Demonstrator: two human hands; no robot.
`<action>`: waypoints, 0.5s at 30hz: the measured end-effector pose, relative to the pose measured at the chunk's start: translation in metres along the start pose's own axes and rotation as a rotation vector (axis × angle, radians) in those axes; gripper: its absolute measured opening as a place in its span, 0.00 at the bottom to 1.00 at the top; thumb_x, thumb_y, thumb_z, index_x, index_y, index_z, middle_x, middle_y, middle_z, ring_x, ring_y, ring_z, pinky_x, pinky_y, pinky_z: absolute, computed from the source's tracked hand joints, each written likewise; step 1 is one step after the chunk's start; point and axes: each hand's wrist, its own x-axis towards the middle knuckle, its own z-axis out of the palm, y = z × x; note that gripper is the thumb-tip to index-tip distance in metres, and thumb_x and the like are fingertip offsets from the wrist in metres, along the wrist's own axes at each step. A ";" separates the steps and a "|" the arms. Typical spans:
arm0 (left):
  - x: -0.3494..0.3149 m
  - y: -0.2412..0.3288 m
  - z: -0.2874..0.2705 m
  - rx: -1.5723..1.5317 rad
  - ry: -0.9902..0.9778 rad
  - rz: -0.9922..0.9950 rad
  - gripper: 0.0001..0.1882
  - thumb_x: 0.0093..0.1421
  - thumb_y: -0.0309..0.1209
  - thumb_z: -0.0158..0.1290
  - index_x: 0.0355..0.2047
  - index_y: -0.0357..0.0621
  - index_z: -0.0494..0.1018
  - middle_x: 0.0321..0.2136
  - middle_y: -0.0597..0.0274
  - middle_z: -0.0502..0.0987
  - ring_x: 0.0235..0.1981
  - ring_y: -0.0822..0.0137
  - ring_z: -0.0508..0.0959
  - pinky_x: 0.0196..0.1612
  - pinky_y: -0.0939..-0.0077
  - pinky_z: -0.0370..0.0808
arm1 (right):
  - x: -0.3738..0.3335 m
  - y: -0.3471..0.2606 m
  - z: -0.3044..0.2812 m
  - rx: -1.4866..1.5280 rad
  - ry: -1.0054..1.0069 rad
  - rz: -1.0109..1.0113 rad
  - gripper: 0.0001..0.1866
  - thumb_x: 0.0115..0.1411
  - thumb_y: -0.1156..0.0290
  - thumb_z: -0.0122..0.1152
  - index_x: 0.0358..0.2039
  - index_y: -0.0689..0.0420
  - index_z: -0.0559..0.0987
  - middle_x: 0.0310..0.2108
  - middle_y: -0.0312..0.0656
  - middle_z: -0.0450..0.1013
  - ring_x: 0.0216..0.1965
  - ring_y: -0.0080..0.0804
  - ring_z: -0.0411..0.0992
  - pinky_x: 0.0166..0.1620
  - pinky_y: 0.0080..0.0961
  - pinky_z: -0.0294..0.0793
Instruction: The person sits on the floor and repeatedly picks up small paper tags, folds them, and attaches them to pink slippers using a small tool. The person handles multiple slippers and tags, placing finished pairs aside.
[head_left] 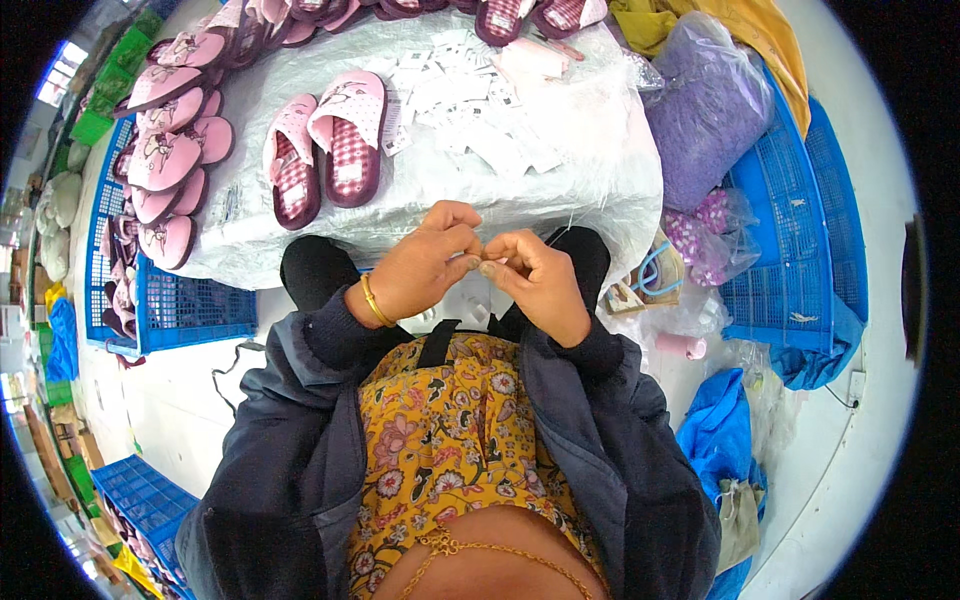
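Note:
My left hand [425,265] and my right hand [542,285] meet in front of the table's near edge, above my lap. Both are closed in a pinch, fingertips almost touching. Whatever lies between them is too small to make out; a fine thread-like line shows just beyond the right fingers. Past my hands, on the plastic-covered table [590,190], lies a pair of pink slippers with dark red edges and checked insoles: the left slipper [294,185] and the right slipper [352,155]. Small printed paper tags [500,145] are scattered to their right.
Stacked pink slippers [165,160] line the table's left side, with more along the far edge. A blue crate [200,300] stands below on the left. To the right are a bag of purple material [705,110], blue crates [785,240] and a pink roll [682,346].

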 end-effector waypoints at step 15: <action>0.022 -0.020 -0.001 0.148 0.138 0.074 0.09 0.55 0.25 0.59 0.35 0.39 0.72 0.38 0.53 0.75 0.43 0.54 0.75 0.46 0.67 0.72 | 0.007 0.033 -0.004 -0.086 0.020 -0.028 0.09 0.62 0.73 0.59 0.41 0.62 0.76 0.32 0.42 0.75 0.30 0.27 0.72 0.36 0.24 0.71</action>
